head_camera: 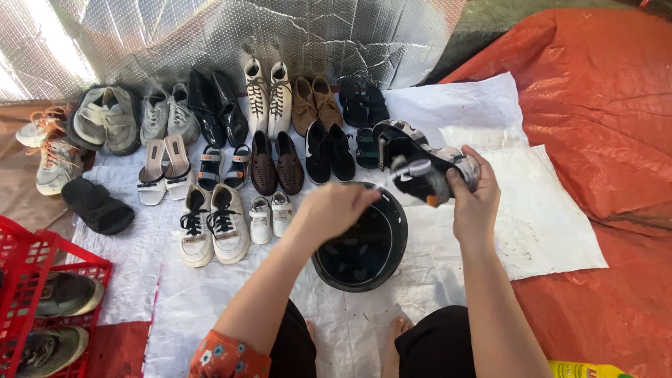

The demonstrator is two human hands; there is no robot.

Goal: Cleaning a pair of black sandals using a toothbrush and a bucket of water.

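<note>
Above black basin (364,245): right hand (474,203) clamped on black strappy sandal (420,164) by heel end, left hand (336,210) closed around small brush at sole; light, stiff-soled, probably wet-slippery, best held by sole edges.

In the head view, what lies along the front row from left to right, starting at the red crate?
Red crate → white lace-up sneakers → small white shoes → left hand → black bowl → right hand holding a sandal.

Rows of shoes on white sheet (490,105) — white boots (267,94) (laced), brown loafers (276,164); red crate (28,280) left.
</note>
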